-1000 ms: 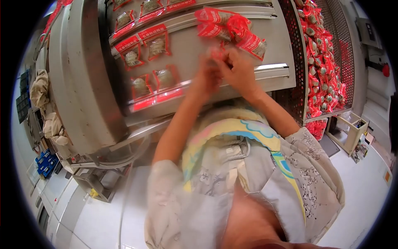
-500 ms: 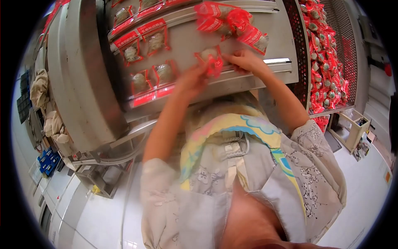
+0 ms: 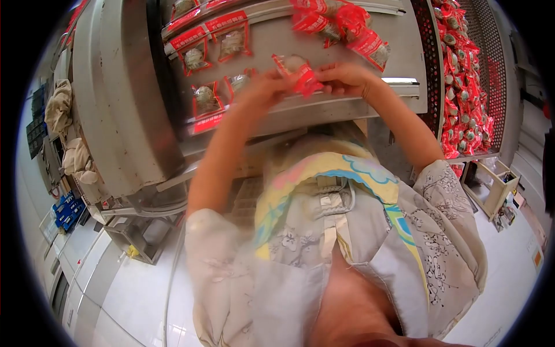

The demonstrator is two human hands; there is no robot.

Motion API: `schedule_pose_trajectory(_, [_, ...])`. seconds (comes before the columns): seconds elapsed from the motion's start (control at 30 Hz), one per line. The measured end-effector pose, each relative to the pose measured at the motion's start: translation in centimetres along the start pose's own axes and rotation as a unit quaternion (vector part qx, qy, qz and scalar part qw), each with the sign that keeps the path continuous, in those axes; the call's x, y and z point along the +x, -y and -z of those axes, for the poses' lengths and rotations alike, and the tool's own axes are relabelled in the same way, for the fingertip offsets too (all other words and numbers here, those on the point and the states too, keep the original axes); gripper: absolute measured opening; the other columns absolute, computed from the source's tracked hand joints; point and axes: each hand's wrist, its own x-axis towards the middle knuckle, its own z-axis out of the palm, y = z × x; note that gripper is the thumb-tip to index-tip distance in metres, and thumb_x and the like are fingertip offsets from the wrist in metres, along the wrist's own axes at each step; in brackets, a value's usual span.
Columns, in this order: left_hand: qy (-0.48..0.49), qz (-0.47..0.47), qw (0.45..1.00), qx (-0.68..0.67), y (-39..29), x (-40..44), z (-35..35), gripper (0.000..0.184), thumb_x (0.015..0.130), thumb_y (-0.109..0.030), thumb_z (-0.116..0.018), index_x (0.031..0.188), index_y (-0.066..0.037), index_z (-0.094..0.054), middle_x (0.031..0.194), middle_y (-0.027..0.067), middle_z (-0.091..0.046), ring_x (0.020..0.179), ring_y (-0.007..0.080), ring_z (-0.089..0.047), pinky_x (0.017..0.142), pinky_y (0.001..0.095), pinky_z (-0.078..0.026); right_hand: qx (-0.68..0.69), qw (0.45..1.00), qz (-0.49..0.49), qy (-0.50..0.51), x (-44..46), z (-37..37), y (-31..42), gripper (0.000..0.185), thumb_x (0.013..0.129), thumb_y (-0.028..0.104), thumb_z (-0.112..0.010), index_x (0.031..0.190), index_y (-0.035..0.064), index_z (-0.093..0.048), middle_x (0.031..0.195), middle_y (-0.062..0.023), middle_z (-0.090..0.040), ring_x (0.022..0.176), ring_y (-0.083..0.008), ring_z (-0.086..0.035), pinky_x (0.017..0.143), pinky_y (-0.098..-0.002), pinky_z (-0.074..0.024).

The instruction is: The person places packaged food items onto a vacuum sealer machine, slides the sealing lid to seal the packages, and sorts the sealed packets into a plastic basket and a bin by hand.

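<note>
Between my two hands a red and clear plastic packet (image 3: pixel 302 74) with a pale round item inside is held up over the front of the metal machine bed. My left hand (image 3: pixel 269 87), smeared by motion, has its fingers closed at the packet's left edge. At its right side, the curled fingers of my right hand (image 3: pixel 347 78) pinch the red end. Beside my left hand, a filled packet (image 3: pixel 206 99) lies in the front row, and another is partly covered by the hand. Several loose red packets (image 3: pixel 341 26) are piled beyond my right hand.
A metal rail (image 3: pixel 399 87) runs along the bed's front edge. More packets (image 3: pixel 233 43) lie in rows behind. A large steel housing (image 3: pixel 118 98) stands at left. On the right, a perforated metal bin (image 3: pixel 491 75) holds many red packets.
The packet has come up and turned between my hands. My left hand has lifted slightly and moved left over a front-row packet. The whole view has shifted a little.
</note>
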Motion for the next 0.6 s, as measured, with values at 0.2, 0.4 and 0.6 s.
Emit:
schedule_pose_trajectory(0.2, [-0.19, -0.162, 0.731, 0.635, -0.7, 0.3, 1.5, 0.029, 0.074, -0.025, -0.076, 0.09, -0.006, -0.061, 0.081, 0.0083, -0.067, 0.074, 0.0246, -0.064, 0.063, 0.0371, -0.048, -0.454, 0.808, 0.301, -0.225, 2.3, -0.3, -1.3, 0.021, 0.084, 0.02, -0.066, 0.074, 0.002, -0.059, 0.064, -0.004, -0.058, 0.057, -0.0105, -0.051, 0.054, -0.0284, -0.0411])
schedule_pose_trajectory(0.4, [-0.245, -0.159, 0.593, 0.751, 0.7, 1.8, 1.9, 0.046, 0.072, -0.028, -0.076, 0.108, -0.008, -0.056, 0.083, 0.0101, -0.068, 0.086, 0.0316, -0.065, 0.069, 0.0452, -0.048, -0.538, 0.743, 0.283, -0.281, 3.3, -0.5, -2.3, 0.027, 0.078, 0.03, -0.068, 0.076, 0.0036, -0.063, 0.07, -0.0129, -0.061, 0.068, -0.0282, -0.058, 0.063, -0.0387, -0.046])
schedule_pose_trajectory(0.6, [-0.218, -0.097, 0.683, 0.69, -0.7, 0.9, 1.7, 0.067, 0.071, -0.025, -0.075, 0.128, -0.006, -0.045, 0.089, 0.0062, -0.07, 0.09, 0.0294, -0.065, 0.074, 0.0461, -0.049, -0.531, 0.806, 0.178, -0.19, 1.7, -0.4, -0.8, 0.029, 0.075, 0.033, -0.07, 0.075, 0.004, -0.067, 0.069, -0.0154, -0.062, 0.068, -0.031, -0.061, 0.065, -0.0393, -0.0475])
